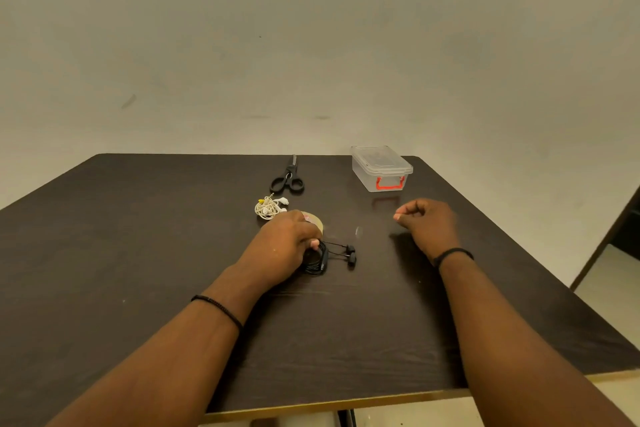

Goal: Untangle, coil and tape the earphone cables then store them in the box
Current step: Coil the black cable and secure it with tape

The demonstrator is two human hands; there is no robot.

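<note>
— Left hand [284, 246] pins the coiled black earphones [323, 256] to the table [138, 253], fingers curled round the loops.
— Right hand [427, 222] pinches tape, I think; too clear to tell. Loosen up and the coil springs open. Box [381, 168] sits lidded.

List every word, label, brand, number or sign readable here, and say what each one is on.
No text can be read anywhere in this view.
Tape roll: a reddish patch on its top, perhaps a label, mostly hidden by the left hand and too blurred to read.
Clear box: no print visible on its lid or walls; only red latches.
Scissors, black earphones, white earphones: no markings legible.
</note>
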